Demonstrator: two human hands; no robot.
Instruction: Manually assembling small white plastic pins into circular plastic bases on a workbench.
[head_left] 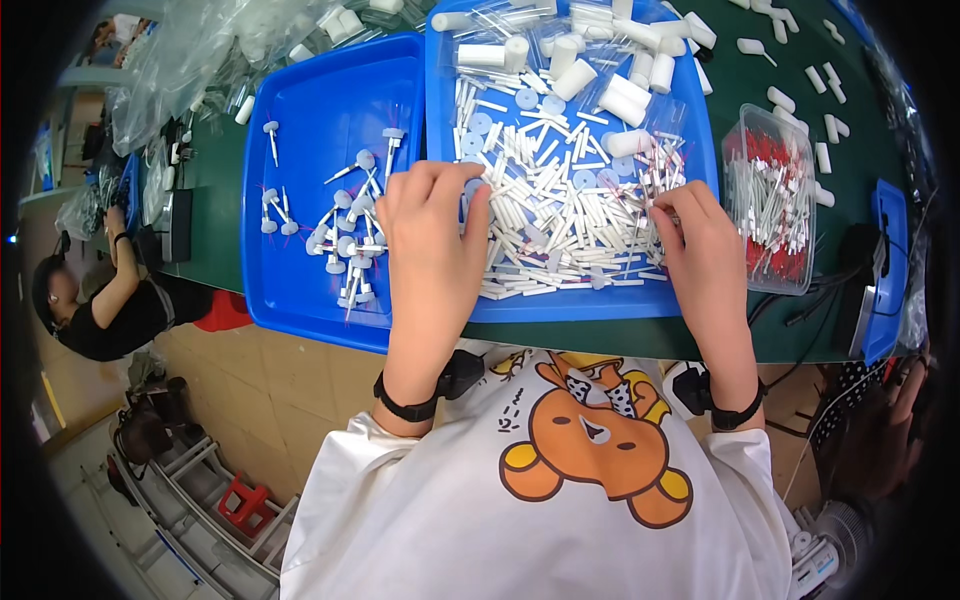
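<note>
- Lying heaped in the right tray in the head view, the white rods are spread beneath and between both hands, with grey discs scattered among them.
- The left hand is held over the left edge of the heap, its thumb and forefinger bent toward each other; whether anything is gripped cannot be told.
- The right hand is set at the right side of the heap, its fingers drawn together beside some thin-stemmed pieces; a hold on one of them cannot be confirmed.
- The rods are judged light, stiff and rather smooth, so rolling under a loose touch is likely; they are best pinched lightly at mid-length.
- The discs are judged light too, and are best taken by the rim.
- In the left tray, disc-headed pieces with fine reddish strands are loosely grouped; the strands look fragile and should be spared, the stem being the safer hold.
- More thin pieces with red ends are packed in the clear tub on the worktop, where tangling seems likely.
</note>
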